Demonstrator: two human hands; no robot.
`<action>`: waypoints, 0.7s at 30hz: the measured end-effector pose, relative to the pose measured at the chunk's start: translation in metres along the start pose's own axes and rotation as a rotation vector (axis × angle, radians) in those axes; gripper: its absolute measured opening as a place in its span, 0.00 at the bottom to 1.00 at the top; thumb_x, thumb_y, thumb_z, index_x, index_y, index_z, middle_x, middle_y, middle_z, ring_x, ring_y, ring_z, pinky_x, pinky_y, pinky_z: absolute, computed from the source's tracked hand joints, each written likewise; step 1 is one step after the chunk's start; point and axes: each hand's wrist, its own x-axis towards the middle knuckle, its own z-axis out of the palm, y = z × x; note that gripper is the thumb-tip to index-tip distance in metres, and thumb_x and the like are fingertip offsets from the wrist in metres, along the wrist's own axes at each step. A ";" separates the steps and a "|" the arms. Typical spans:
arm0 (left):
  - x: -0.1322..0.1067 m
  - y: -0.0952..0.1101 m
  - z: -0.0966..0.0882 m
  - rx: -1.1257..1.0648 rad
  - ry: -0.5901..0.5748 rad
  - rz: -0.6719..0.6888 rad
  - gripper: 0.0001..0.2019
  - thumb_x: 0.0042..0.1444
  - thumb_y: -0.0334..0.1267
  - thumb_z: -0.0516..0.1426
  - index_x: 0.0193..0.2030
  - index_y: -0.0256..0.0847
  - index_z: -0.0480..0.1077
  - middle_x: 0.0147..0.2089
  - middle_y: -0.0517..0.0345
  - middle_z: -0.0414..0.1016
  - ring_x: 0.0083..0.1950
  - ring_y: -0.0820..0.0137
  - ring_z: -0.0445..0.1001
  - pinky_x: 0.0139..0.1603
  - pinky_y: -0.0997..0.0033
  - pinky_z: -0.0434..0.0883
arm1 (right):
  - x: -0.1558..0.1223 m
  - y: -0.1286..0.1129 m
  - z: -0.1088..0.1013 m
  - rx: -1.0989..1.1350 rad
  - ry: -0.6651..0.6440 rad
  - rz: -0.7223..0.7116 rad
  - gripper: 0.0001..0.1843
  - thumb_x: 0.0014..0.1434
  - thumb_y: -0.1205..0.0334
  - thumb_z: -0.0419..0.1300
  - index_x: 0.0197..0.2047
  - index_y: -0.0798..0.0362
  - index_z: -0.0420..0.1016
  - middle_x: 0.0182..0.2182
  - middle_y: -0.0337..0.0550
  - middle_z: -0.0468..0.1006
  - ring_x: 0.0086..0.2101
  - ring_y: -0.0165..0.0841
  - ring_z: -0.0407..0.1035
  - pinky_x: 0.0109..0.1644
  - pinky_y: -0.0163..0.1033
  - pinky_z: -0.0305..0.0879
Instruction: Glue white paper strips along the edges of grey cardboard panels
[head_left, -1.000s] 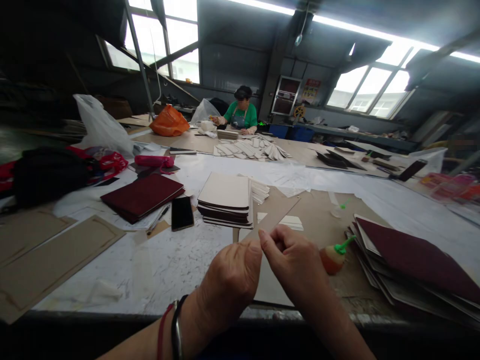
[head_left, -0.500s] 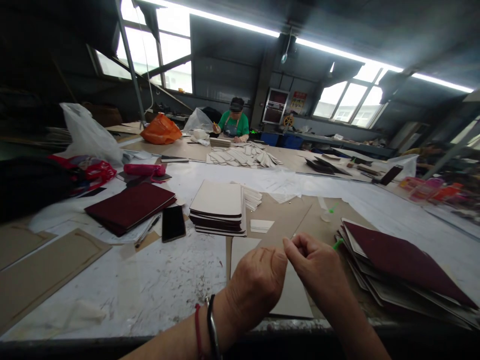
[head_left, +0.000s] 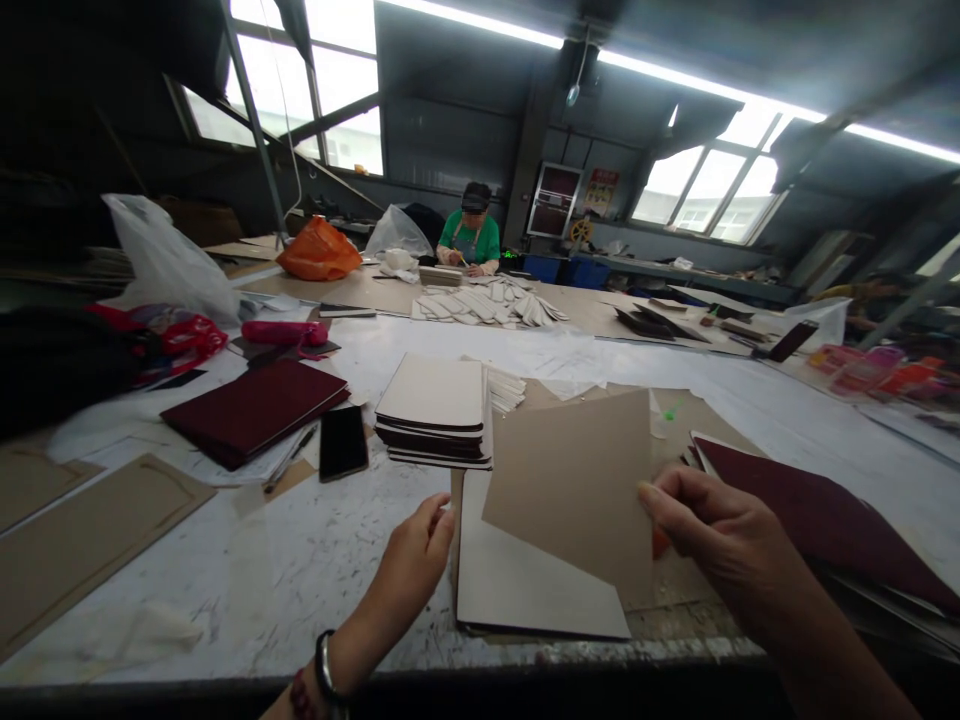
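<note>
My right hand [head_left: 712,520] pinches the right edge of a brown cardboard sheet [head_left: 574,480] between thumb and fingers. The sheet is tilted above the table and partly covers a pale board [head_left: 525,590] lying by the front edge. A bit of something orange [head_left: 660,541] shows behind the sheet, by my right fingers; its kind is hidden. Left of the pale board, my left hand [head_left: 416,555] is apart from the sheet, its thumb and forefinger tips slightly apart and no object visible in it. The other left fingers are mostly hidden.
A stack of pale boards with dark edges [head_left: 431,395] stands behind my left hand. Further left lie a phone [head_left: 343,443] and maroon covers [head_left: 255,405]. More maroon covers [head_left: 810,500] lie right. Across the table, a person in green [head_left: 471,240] sits behind piled pale strips [head_left: 491,303].
My hands were close together, fingertips touching. Now they are apart, left hand moved left and right hand moved right. The right hand now holds the brown cardboard sheet raised.
</note>
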 end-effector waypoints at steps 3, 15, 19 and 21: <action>0.003 -0.005 0.006 -0.097 -0.043 -0.041 0.17 0.52 0.46 0.51 0.43 0.37 0.69 0.34 0.51 0.76 0.35 0.64 0.75 0.37 0.65 0.70 | -0.001 0.009 -0.003 0.134 -0.076 0.079 0.22 0.48 0.44 0.59 0.18 0.52 0.60 0.15 0.34 0.57 0.18 0.26 0.50 0.20 0.32 0.48; 0.005 0.001 0.001 -0.305 -0.099 -0.201 0.14 0.46 0.45 0.57 0.32 0.35 0.69 0.27 0.56 0.74 0.29 0.71 0.72 0.31 0.72 0.67 | 0.005 0.038 0.001 0.100 -0.081 0.085 0.22 0.51 0.44 0.58 0.20 0.53 0.61 0.17 0.33 0.57 0.20 0.26 0.51 0.23 0.32 0.48; -0.006 -0.002 -0.001 -0.265 -0.071 -0.198 0.13 0.44 0.46 0.59 0.30 0.37 0.68 0.27 0.60 0.72 0.29 0.73 0.69 0.32 0.75 0.65 | 0.003 0.061 0.000 -0.088 -0.129 0.031 0.20 0.55 0.46 0.54 0.21 0.52 0.60 0.20 0.33 0.58 0.23 0.27 0.54 0.27 0.33 0.51; -0.014 -0.008 0.001 -0.204 -0.051 -0.178 0.12 0.43 0.46 0.59 0.28 0.38 0.68 0.25 0.62 0.70 0.29 0.73 0.67 0.32 0.75 0.64 | 0.001 0.079 0.005 -0.165 -0.143 0.026 0.19 0.56 0.47 0.51 0.22 0.52 0.59 0.21 0.34 0.58 0.24 0.28 0.55 0.29 0.34 0.53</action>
